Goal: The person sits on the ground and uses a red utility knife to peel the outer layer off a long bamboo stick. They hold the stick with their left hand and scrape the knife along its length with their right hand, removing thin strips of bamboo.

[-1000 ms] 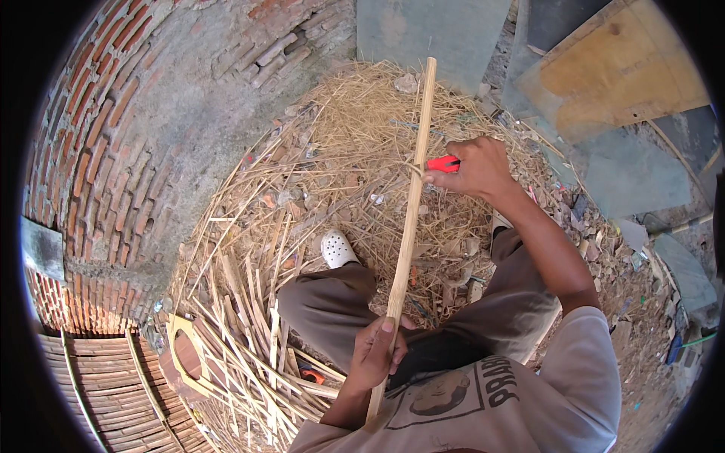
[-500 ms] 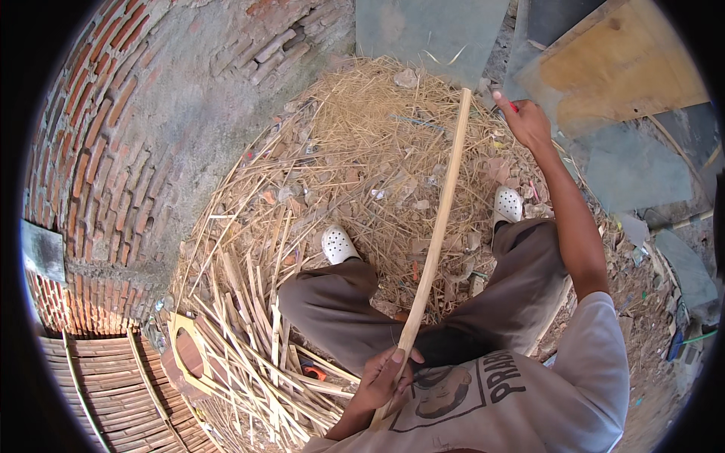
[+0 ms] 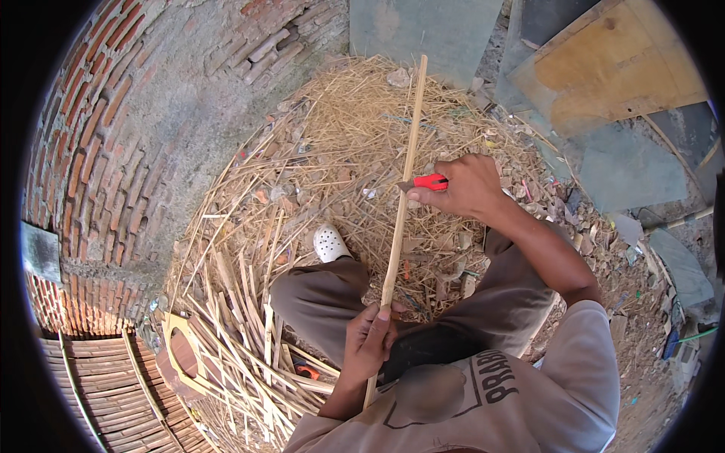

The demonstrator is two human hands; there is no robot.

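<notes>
A long pale bamboo strip (image 3: 408, 160) slants up from my lap, its far end over the shavings. My left hand (image 3: 370, 338) is wrapped round its lower part, thumb lying on top. In my right hand (image 3: 470, 186) is a red-handled knife (image 3: 430, 182), gripped with the thumb stretched along the strip's side. The knife's short dark blade meets the right edge of the strip around its middle. Part of the handle is hidden in my palm.
At my left lies a heap of split bamboo strips (image 3: 243, 332), with an orange-handled tool (image 3: 307, 371) among them. Shavings (image 3: 355, 113) and rubble cover the ground ahead. A brick wall (image 3: 113, 151) rises at left; flat sheets (image 3: 612, 68) lie at far right.
My right hand has come back from beyond the strip's far end, and the blade now touches the strip. My left hand has shifted slightly up and left; the strip's far end has swung left.
</notes>
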